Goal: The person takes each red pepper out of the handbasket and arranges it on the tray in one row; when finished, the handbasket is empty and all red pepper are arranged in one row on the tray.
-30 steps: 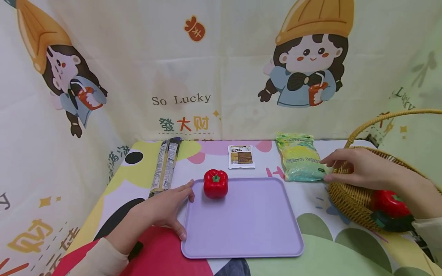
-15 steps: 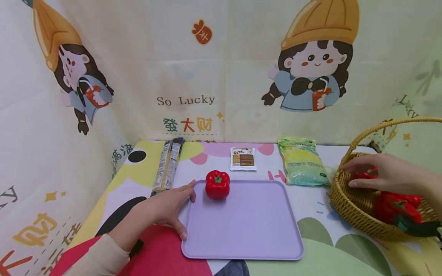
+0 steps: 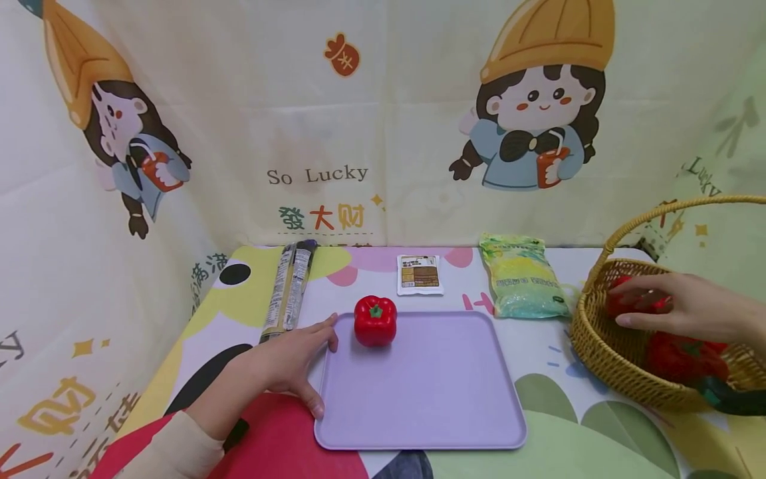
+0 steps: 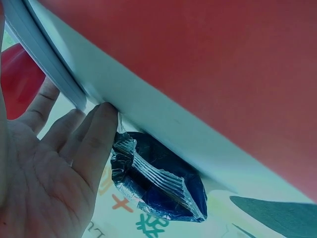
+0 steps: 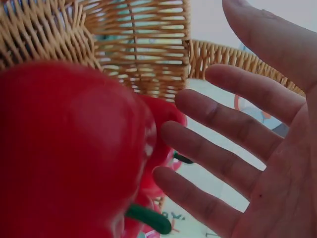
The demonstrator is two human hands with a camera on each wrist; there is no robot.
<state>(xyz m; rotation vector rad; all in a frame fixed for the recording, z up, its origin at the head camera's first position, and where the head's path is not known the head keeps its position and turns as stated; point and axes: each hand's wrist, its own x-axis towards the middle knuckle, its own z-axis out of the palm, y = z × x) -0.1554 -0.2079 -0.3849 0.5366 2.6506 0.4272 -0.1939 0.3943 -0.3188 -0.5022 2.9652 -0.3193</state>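
Note:
My left hand rests at the left edge of a lilac tray, with thumb and fingertips on its rim. A red bell pepper with a green stem stands upright near the tray's far left corner. Over a wicker basket on the right, my right hand reaches in with its fingers spread. Just beneath those fingers is a red pepper, and another red pepper lies nearer to me. In the right wrist view a large red pepper fills the left side, apart from the relaxed fingers.
A green and yellow packet lies left of the basket. Behind the tray is a small white and brown sachet. Two long, narrow packs lie beyond my left hand. The basket's tall handle arches up on the far side.
My right hand has moved right, from beside the green packet to above the peppers in the basket. The left hand, the tray and the pepper on it stay in place.

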